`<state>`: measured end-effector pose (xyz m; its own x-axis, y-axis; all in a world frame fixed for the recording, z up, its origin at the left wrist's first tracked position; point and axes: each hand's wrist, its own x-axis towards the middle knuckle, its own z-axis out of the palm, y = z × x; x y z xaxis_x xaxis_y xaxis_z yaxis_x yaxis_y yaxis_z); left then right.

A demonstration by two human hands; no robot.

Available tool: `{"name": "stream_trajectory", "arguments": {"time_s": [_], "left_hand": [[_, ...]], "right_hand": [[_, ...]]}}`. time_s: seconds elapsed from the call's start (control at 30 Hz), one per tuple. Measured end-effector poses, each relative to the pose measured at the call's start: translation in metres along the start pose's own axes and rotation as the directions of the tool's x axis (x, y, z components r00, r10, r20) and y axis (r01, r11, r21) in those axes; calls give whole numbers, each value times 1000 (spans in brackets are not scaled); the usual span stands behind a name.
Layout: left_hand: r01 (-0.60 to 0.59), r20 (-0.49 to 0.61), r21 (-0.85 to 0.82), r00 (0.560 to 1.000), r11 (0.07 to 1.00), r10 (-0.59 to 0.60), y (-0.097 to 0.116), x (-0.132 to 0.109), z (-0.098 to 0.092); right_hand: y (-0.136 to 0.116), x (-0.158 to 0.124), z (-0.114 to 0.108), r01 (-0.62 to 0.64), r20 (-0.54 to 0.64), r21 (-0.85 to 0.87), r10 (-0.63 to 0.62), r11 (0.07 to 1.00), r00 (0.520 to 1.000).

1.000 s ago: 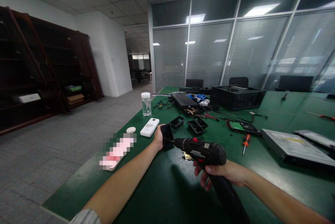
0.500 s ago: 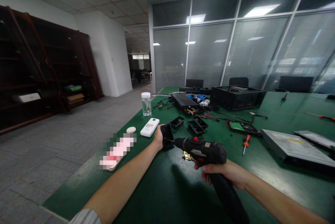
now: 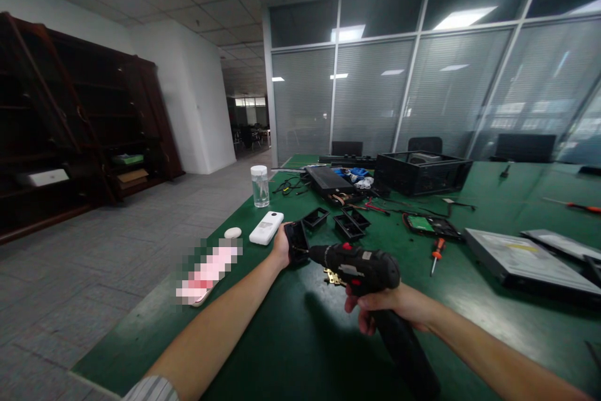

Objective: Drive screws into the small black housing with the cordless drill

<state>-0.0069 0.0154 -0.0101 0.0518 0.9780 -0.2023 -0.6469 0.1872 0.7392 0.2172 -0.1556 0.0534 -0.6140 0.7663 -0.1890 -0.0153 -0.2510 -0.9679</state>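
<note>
My right hand (image 3: 375, 307) is wrapped round the handle of a black cordless drill (image 3: 361, 266), its bit pointing left. In my left hand (image 3: 282, 248) is a small black box-like plastic frame (image 3: 297, 241), tilted with its hollow side toward the drill. The drill's tip reaches into or against this frame; the exact contact point is too small to make out. Brass-coloured metal pieces (image 3: 333, 277) lie on the table just behind the drill. More black frames (image 3: 350, 226) of a similar kind lie beyond my left hand.
On the green table (image 3: 263, 338) are a water bottle (image 3: 260, 187), a white device (image 3: 266, 228), a blurred-out phone (image 3: 206, 279), an orange screwdriver (image 3: 437, 254), a flat metal drive (image 3: 530, 260), a circuit board (image 3: 422, 224), loose cables and a black computer case (image 3: 422, 172).
The whole view has shifted slightly, so things sit a little further left. Both hands keep their grips, and the drill stays at the black frame.
</note>
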Motion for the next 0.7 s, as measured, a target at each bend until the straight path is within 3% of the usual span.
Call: {"name": "stream_trajectory", "arguments": {"time_s": [0.23, 0.7], "left_hand": [[6, 2, 5, 1000, 1000, -6, 1, -3, 2], [-4, 26, -10, 1000, 1000, 4, 0, 0, 1]], "right_hand": [[0, -1, -2, 51, 42, -68, -48, 996, 998], [2, -1, 1, 86, -37, -112, -91, 990, 995]]}}
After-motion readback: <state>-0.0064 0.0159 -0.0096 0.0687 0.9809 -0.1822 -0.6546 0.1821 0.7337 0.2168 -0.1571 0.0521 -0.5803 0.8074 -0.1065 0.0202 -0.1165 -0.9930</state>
